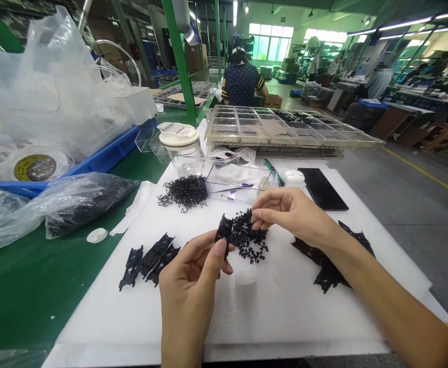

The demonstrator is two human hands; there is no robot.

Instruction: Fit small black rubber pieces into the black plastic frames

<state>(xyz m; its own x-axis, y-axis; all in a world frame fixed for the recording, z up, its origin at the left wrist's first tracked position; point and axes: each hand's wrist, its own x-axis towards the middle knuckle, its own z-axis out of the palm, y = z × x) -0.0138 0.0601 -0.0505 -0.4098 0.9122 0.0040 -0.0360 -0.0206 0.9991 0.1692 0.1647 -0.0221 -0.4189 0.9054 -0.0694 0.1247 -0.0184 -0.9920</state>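
Upright between the thumb and fingers of my left hand [196,276] is a black plastic part [225,232]. My right hand [285,210] hovers over the right edge of a pile of tiny black pieces [246,235], its thumb and fingertips pressed together; whatever they pinch is too small to make out. Left of my left hand lie several flat black parts [157,255]. More of them [329,271] lie beneath and beside my right forearm. A heap of thin black bent pieces [187,191] sits behind my left hand.
On the white board [269,317] stand a lidded cup [183,148], a clear box [227,181], a white case [295,178] and a black slab [323,189]. Behind are compartment trays [269,128] and a seated person [242,79]. Plastic bags [89,204] lie left.
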